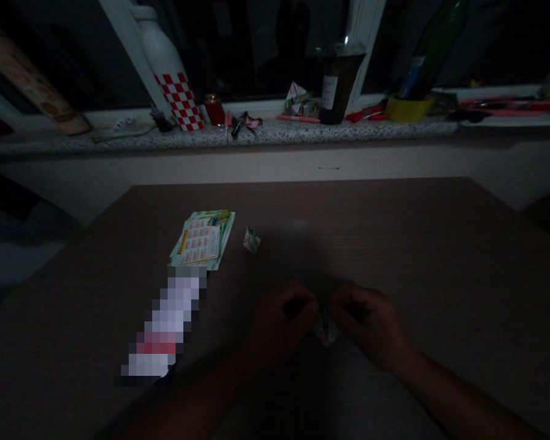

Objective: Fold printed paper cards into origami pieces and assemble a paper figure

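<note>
In the dim head view, a small folded piece of paper hangs between my two hands above the table. My left hand pinches its left side with thumb and forefinger. On the other side my right hand pinches it in the same way. The fingertips and the upper part of the paper are dark and partly hidden. Beyond my left hand lies a small folded paper shape, pointed at the top, and beside it a stack of printed paper sheets.
A lit, blurred-out phone-like slab lies left on the brown table. Along the granite sill stand a red-and-white checked bottle, a dark plastic cup, a green bottle by yellow tape, and pens.
</note>
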Demonstrator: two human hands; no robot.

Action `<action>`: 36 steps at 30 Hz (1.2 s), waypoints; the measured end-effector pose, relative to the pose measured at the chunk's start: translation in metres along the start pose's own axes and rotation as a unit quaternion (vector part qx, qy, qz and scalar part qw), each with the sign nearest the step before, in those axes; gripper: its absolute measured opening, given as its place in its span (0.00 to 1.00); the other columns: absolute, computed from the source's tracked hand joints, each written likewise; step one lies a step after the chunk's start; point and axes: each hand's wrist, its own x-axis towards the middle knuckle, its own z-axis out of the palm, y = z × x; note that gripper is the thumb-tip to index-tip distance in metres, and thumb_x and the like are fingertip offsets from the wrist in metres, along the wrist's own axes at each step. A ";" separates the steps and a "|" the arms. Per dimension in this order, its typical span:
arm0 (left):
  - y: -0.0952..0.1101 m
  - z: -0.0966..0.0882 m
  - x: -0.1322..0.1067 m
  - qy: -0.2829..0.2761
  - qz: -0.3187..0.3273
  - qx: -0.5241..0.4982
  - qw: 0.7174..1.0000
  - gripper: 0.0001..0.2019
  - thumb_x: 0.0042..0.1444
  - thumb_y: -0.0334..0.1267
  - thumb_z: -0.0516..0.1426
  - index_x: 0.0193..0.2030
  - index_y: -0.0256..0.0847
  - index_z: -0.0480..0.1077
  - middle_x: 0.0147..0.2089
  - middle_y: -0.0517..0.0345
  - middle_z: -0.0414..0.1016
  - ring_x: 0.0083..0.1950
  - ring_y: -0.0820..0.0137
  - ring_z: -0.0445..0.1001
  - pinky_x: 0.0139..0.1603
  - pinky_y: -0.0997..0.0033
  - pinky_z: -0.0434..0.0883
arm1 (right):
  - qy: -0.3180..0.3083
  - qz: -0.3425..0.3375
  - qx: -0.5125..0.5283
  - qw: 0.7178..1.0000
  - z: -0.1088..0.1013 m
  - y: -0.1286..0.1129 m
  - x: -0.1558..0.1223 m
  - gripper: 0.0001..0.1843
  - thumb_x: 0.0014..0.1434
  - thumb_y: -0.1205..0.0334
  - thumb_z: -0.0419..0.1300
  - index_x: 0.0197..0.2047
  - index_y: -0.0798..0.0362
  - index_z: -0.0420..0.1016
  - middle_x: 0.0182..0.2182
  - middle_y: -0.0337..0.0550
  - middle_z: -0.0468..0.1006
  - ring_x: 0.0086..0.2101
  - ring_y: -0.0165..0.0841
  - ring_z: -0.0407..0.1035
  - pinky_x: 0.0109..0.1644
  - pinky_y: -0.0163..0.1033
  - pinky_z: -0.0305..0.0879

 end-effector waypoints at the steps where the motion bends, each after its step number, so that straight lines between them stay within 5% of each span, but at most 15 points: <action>1: 0.000 0.000 0.000 0.003 -0.002 -0.006 1.000 0.05 0.55 0.34 0.56 0.29 0.37 0.70 0.28 0.61 0.69 0.31 0.73 0.68 0.33 0.76 0.64 | 0.010 -0.002 0.001 1.000 0.000 0.000 0.000 0.06 0.54 0.68 0.57 0.25 0.53 0.69 0.19 0.36 0.69 0.21 0.27 0.63 0.24 0.32 0.61; 11: -0.001 -0.003 -0.002 0.002 0.010 -0.024 1.000 0.05 0.56 0.35 0.56 0.31 0.36 0.70 0.29 0.60 0.70 0.32 0.73 0.68 0.33 0.76 0.65 | 0.109 0.048 0.055 0.991 -0.002 0.001 0.001 0.09 0.56 0.61 0.57 0.25 0.53 0.68 0.18 0.34 0.63 0.20 0.27 0.58 0.22 0.31 0.56; 28: 0.001 0.001 -0.009 -0.119 0.238 0.087 0.960 0.05 0.57 0.33 0.56 0.38 0.35 0.72 0.34 0.51 0.75 0.35 0.70 0.72 0.37 0.73 0.68 | 0.177 0.071 0.171 0.967 0.000 0.006 0.003 0.14 0.63 0.53 0.53 0.30 0.50 0.62 0.22 0.34 0.64 0.20 0.26 0.58 0.21 0.31 0.56; 36: 0.004 0.000 -0.012 -0.126 0.307 0.140 0.933 0.08 0.57 0.32 0.56 0.42 0.36 0.73 0.38 0.49 0.78 0.38 0.69 0.75 0.40 0.73 0.70 | 0.190 0.092 0.157 0.965 0.001 0.004 0.004 0.13 0.61 0.51 0.56 0.31 0.51 0.64 0.19 0.33 0.65 0.17 0.26 0.60 0.19 0.30 0.57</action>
